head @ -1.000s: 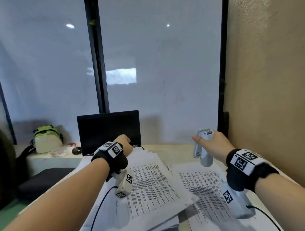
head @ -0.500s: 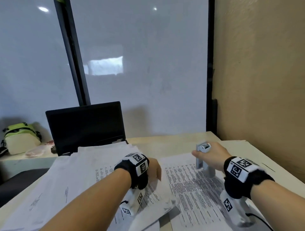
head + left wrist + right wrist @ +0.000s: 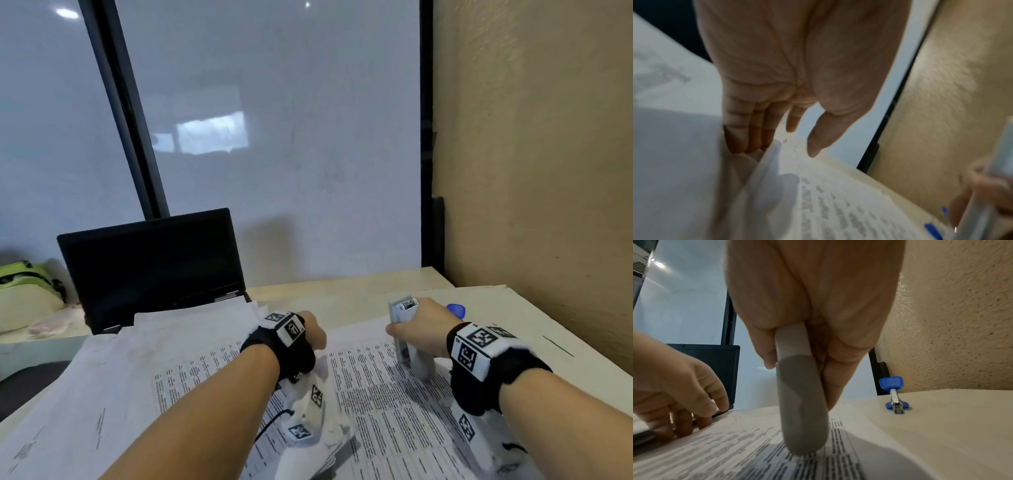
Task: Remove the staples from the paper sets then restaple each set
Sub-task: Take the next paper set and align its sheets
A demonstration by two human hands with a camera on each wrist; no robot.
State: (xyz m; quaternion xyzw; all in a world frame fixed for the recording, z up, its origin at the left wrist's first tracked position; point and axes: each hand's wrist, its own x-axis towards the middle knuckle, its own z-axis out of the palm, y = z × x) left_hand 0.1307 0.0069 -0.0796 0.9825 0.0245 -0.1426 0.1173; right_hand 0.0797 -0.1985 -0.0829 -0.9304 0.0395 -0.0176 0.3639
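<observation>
My right hand (image 3: pixel 419 330) grips a grey stapler (image 3: pixel 404 323), held upright with its lower end (image 3: pixel 803 426) resting on a printed paper set (image 3: pixel 394 404). My left hand (image 3: pixel 313 337) is just left of it. Its fingers (image 3: pixel 748 139) are nearly straight and their tips touch the raised edge of a paper set (image 3: pixel 772 162), with the thumb held apart. A larger fanned pile of paper sets (image 3: pixel 137 363) lies to the left. The blue staple remover (image 3: pixel 893 395) stands on the desk beyond my right hand.
A black laptop (image 3: pixel 154 263) stands open at the back left of the desk (image 3: pixel 342 284), behind the papers. A textured beige wall (image 3: pixel 531 171) closes the right side. A green and white bag (image 3: pixel 24 291) sits on a lower surface at far left.
My left hand has come from near the laptop, right and toward me, onto the printed sheets. My right hand has lowered the stapler until its end rests on the paper.
</observation>
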